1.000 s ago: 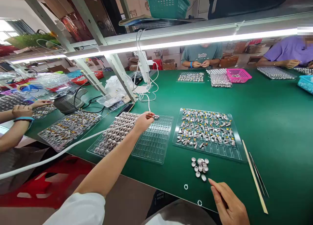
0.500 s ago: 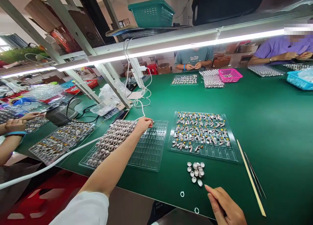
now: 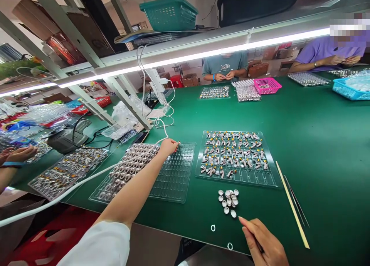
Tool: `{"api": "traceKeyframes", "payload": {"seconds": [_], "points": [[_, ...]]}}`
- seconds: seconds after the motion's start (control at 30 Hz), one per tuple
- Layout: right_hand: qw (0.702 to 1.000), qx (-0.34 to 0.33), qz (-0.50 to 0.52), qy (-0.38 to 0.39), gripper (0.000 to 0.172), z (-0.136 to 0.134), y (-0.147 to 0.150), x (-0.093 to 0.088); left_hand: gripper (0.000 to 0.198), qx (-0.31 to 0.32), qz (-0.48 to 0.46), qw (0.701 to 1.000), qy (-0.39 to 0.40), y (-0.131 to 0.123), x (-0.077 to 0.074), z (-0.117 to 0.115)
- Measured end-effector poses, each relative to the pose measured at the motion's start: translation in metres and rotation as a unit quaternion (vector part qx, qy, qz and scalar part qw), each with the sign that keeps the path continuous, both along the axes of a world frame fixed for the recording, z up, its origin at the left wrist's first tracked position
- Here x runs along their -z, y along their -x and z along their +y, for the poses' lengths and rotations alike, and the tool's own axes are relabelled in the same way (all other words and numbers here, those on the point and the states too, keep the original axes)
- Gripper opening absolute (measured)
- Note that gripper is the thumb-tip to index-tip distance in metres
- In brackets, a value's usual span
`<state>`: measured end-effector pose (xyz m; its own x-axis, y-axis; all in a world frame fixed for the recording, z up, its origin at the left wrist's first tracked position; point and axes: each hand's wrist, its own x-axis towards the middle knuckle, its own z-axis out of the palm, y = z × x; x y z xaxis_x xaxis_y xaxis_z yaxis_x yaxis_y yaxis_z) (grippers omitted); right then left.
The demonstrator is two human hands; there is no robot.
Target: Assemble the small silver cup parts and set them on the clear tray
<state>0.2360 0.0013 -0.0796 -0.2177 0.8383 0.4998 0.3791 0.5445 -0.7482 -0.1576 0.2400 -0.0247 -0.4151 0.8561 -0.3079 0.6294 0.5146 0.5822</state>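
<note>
My left hand [image 3: 170, 146] is stretched over the clear plastic tray [image 3: 170, 189], fingertips pinched at its far edge. A tiny light piece peeks out at the tips, too small to name. Rows of round grey-white shells [image 3: 130, 164] fill the left part of that tray; my forearm covers some of them. My right hand [image 3: 264, 241] is near the table's front edge, thumb and index finger slightly apart, nothing visible between them. Just beyond its fingertips lies a loose cluster of small round white caps [image 3: 229, 198]. Two thin white rings [image 3: 213, 228] lie to the left of this hand.
A second clear tray [image 3: 254, 178] holds rows of earbud-like parts with orange tabs. Right of it lie a wooden stick [image 3: 292, 205] and tweezers [image 3: 296, 200]. A white cable [image 3: 72, 187] crosses the left tray. Co-workers [image 3: 225, 67] sit across the table; another person's hands [image 3: 21, 154] are at left.
The view has shifted slightly, moving the scene a little left. My left hand stays at the tray's far edge, still pinched. My right hand keeps its place by the caps.
</note>
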Motion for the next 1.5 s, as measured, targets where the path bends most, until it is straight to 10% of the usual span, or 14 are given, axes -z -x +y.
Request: {"api": "traceKeyframes", "payload": {"seconds": [0.63, 0.87, 1.0, 1.23, 1.5], "points": [[0.999, 0.008, -0.014, 0.037, 0.037, -0.004, 0.005, -0.004, 0.034, 0.074, 0.258, 0.963, -0.031, -0.023, -0.022, -0.023], [0.994, 0.029, 0.010, 0.109, 0.027, -0.007, -0.008, -0.028, 0.026, 0.305, 0.114, 0.932, -0.157, -0.105, -0.017, -0.128], [0.989, 0.054, -0.083, 0.109, 0.028, 0.018, -0.007, -0.050, 0.023, 0.443, 0.014, 0.845, -0.300, -0.157, 0.005, -0.185], [0.939, 0.055, -0.320, 0.115, 0.031, 0.101, 0.028, -0.067, 0.021, 0.404, -0.027, 0.831, -0.381, -0.182, 0.040, -0.187], [0.909, 0.062, -0.386, 0.144, 0.019, 0.139, 0.052, -0.053, 0.016, 0.368, -0.047, 0.836, -0.405, -0.176, 0.037, -0.189]]}}
